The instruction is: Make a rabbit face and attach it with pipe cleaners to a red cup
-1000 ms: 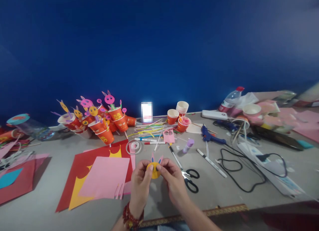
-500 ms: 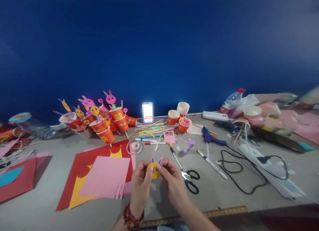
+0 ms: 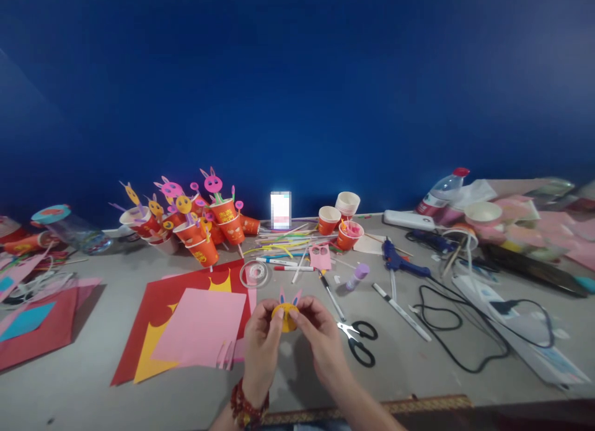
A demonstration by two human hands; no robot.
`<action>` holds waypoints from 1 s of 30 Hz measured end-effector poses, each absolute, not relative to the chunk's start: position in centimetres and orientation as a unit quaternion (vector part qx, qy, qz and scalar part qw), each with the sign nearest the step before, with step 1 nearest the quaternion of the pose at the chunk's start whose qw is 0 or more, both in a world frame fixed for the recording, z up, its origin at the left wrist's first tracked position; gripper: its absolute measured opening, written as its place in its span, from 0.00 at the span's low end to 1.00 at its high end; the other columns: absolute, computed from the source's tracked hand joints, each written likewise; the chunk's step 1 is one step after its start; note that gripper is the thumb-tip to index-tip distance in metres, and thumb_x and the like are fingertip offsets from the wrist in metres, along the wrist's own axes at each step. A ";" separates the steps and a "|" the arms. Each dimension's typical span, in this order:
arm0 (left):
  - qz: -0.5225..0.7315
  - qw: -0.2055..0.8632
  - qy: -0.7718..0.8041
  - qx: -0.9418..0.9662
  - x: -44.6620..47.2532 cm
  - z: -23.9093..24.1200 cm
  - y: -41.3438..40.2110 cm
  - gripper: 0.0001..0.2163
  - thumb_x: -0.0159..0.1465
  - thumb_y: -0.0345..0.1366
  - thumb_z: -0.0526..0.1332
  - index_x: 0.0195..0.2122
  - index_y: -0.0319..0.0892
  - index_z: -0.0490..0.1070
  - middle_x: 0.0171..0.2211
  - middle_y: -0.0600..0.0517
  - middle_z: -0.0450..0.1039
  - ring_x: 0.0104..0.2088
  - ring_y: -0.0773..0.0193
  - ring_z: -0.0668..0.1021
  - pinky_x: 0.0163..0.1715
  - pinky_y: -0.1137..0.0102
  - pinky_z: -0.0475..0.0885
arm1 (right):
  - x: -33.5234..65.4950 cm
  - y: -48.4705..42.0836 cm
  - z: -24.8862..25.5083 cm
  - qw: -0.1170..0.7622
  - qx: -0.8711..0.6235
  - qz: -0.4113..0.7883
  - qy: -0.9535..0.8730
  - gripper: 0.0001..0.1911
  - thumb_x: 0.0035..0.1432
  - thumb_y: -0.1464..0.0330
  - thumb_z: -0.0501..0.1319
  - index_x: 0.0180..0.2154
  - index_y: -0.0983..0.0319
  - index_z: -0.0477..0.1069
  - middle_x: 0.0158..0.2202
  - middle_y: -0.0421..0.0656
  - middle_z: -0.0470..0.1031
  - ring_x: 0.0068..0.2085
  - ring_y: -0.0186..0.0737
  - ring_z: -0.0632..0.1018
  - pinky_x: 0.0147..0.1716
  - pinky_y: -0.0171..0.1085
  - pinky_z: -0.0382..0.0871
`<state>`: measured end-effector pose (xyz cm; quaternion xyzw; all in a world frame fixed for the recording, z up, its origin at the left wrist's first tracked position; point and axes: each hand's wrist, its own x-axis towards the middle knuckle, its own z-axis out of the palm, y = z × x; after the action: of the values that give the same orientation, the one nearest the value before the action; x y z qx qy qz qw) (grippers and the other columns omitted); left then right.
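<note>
Between my two hands is a small yellow paper rabbit head (image 3: 289, 321) with two pink ears that have blue centres. My left hand (image 3: 263, 332) pinches its left edge, the thumb lying on the front. On the other side, my right hand (image 3: 317, 332) grips the right edge by thumb and fingers. The fingertips cover part of the yellow disc. Just right of my right hand lie scissors (image 3: 362, 343) with black handles, their blades partly apart. A pink paper sheet (image 3: 199, 325) rests on red and yellow paper to the left.
Red paper cups (image 3: 227, 223) with paper rabbits stand at the back left. A purple glue stick (image 3: 357, 276), a marker (image 3: 402, 313), a blue glue gun (image 3: 403, 263) and a power strip (image 3: 520, 325) with looping cable occupy the right. Pipe cleaners (image 3: 283, 240) lie behind my hands.
The camera view has turned slightly left, so the table things appear shifted right. Both hands keep hold of the yellow paper rabbit head, almost unmoved.
</note>
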<state>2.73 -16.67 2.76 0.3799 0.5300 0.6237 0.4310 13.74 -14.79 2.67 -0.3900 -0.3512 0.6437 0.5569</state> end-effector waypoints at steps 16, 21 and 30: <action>0.639 0.466 0.524 0.316 2.8 2.5 -16.9 0.14 0.57 0.48 0.68 0.33 0.41 0.73 0.29 0.52 0.77 0.30 0.65 0.77 0.31 0.73 0.72 | 15.2 -14.3 0.8 0.559 -0.441 0.593 -0.375 0.20 0.57 0.52 0.66 0.27 0.59 0.65 0.19 0.32 0.60 0.20 0.30 0.61 0.20 0.30 0.56; 0.629 0.492 0.528 0.289 2.8 2.0 -17.0 0.15 0.57 0.48 0.69 0.34 0.42 0.73 0.29 0.53 0.77 0.30 0.65 0.77 0.31 0.74 0.72 | 15.7 -14.0 -0.3 0.545 -0.450 0.602 -0.371 0.28 0.58 0.45 0.61 0.21 0.58 0.56 0.16 0.31 0.53 0.18 0.30 0.53 0.17 0.32 0.48; 0.638 0.497 0.517 0.280 2.7 1.8 -17.1 0.15 0.56 0.48 0.70 0.34 0.42 0.73 0.29 0.53 0.77 0.30 0.65 0.77 0.32 0.74 0.72 | 16.3 -14.7 0.2 0.490 -0.456 0.532 -0.519 0.27 0.64 0.48 0.55 0.23 0.61 0.66 0.20 0.37 0.64 0.21 0.34 0.65 0.21 0.34 0.58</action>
<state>2.67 -17.11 1.84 0.2800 0.5171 0.6384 0.4966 16.34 -14.70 0.15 -0.4564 -0.5186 0.5317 0.4899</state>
